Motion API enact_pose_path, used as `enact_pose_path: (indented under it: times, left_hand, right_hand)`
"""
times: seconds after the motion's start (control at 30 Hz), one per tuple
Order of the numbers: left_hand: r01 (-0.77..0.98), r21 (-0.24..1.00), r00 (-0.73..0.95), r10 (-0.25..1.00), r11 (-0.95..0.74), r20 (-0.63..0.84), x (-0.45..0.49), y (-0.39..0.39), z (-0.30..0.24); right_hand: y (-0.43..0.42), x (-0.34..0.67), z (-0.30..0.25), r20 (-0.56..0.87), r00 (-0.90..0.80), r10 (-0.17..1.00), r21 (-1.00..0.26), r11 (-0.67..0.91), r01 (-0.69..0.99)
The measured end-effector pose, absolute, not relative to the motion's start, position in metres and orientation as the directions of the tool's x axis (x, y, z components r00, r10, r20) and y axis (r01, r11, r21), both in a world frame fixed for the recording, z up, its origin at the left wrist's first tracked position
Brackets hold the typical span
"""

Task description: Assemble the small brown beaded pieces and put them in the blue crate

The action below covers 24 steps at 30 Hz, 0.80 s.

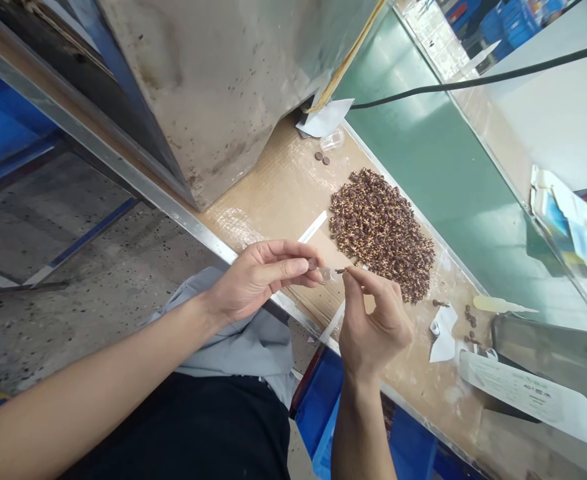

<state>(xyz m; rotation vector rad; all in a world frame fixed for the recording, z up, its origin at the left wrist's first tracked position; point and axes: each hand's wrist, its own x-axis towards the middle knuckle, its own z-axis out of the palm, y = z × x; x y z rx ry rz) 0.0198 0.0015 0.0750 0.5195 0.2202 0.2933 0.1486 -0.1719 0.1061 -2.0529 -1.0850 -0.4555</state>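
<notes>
My left hand pinches a small clear plastic piece with a tiny brown disc at its fingertips. My right hand has its fingers closed in a pinch on a tiny brown part, held right against the clear piece. Both hands meet over the front edge of the tan workbench. Just beyond them lies a heap of several small brown parts with yellowish pins.
A large grey metal housing stands at the bench's back left. Two loose brown discs and a clear cap lie near it. A white strip, paper scraps, a white glue bottle, a black cable and a blue bin are nearby.
</notes>
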Motion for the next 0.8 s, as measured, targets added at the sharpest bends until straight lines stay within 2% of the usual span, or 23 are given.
enact_pose_path:
  times: [0.17,0.4,0.7,0.8]
  left_hand:
    - [-0.213,0.517,0.936,0.325,0.829,-0.135,0.019,0.001,0.075]
    - [-0.22,0.522,0.933,0.335,0.824,-0.135,0.02,0.001,0.075]
    - [-0.213,0.527,0.93,0.335,0.823,-0.148,0.02,0.001,0.077]
    - [-0.212,0.53,0.932,0.333,0.821,-0.142,0.02,0.002,0.077]
  right_hand:
    - [-0.175,0.153,0.113,0.653,0.543,0.529,-0.423,-0.34,0.84]
    - [-0.19,0.153,0.114,0.596,0.508,0.622,-0.383,-0.336,0.861]
    - [-0.19,0.15,0.11,0.608,0.446,0.657,-0.311,-0.32,0.895]
    - [-0.191,0.15,0.111,0.615,0.466,0.636,-0.323,-0.335,0.885]
